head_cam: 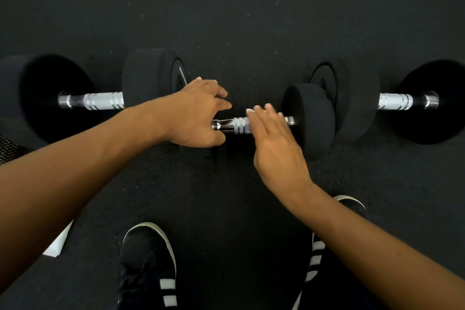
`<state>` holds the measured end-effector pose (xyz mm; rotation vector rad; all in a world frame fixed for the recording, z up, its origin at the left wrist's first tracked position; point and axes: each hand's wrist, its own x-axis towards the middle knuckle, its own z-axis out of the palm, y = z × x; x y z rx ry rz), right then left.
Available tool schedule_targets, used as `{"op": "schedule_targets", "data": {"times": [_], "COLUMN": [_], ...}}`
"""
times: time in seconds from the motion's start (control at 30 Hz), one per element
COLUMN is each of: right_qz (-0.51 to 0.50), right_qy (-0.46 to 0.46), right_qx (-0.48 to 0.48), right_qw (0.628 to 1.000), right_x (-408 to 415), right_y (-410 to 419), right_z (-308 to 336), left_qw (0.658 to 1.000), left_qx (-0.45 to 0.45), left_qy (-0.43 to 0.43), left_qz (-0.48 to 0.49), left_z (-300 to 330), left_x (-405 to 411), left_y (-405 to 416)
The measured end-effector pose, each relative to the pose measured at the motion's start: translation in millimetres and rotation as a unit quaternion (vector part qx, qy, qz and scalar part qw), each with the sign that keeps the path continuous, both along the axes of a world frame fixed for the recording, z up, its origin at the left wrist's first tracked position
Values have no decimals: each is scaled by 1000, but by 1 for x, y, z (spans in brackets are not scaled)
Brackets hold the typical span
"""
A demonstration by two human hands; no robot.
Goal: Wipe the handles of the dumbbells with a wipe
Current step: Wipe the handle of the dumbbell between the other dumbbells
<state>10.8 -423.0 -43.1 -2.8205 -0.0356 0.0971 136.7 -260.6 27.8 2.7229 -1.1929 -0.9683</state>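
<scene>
A small dumbbell lies on the floor in front of me, its chrome handle [239, 125] showing between my hands and its right black weight [312, 118] in plain sight. My left hand [193, 113] hovers over the handle's left end with thumb and fingers apart on either side of it, and it hides the left weight. My right hand [274, 143] is flat and open over the handle's right part, its fingertips slightly blurred. Neither hand holds a wipe. Two larger dumbbells lie behind, with a chrome handle at the left [100, 101] and one at the right [397, 101].
The floor is dark rubber matting [239, 20] with a pale wall base along the top edge. A white sheet [55, 241] lies on the floor at lower left, partly under my left forearm. My two black shoes [148, 259] stand below the hands.
</scene>
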Motion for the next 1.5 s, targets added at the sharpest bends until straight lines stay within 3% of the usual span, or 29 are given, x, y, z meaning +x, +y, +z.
{"op": "schedule_targets", "data": {"times": [0.1, 0.27, 0.33, 0.4, 0.47, 0.6, 0.7, 0.8, 0.93, 1.1, 1.23, 1.33, 1.5], "right_qz": [-34, 60, 51, -63, -160, -184, -140, -129, -154, -148, -125, -137, -140], "right_qy": [32, 8, 2, 1, -1, 42, 19, -101, -207, -173, -154, -167, -181], "right_qx": [5, 48, 109, 237, 347, 468, 415, 301, 190, 175, 152, 156, 158], "right_qw": [999, 997, 993, 970, 924, 863, 899, 940, 947, 958, 968, 964, 961], "right_x": [7, 11, 6, 2, 0, -1, 0, 2, 4, 6, 3, 4, 5], "right_y": [5, 7, 4, 1, 2, 3, 4, -2, -27, -41, -40, -40, -40], "right_z": [5, 9, 14, 32, 47, 60, 65, 68, 62, 42, 29, 27, 26], "left_qw": [1000, 999, 997, 991, 982, 954, 926, 916, 947, 967, 965, 956, 978], "left_qx": [2, -12, -41, -99, -160, -286, -342, -337, -238, -89, 35, 23, -27], "left_qy": [-5, -39, -66, -93, -104, -58, -52, -84, -202, -233, -253, -287, -188], "left_qz": [2, -7, -16, -10, -9, 71, 152, 203, 78, -43, -51, -49, -86], "left_z": [0, -6, -10, -12, -11, -11, -5, 3, -1, -17, -29, -41, -43], "left_x": [0, -3, -7, -16, -26, -43, -44, -40, -28, -32, -47, -64, -78], "left_y": [-1, 1, 5, 9, 11, 5, 5, 4, -4, -25, -37, -40, -34]}}
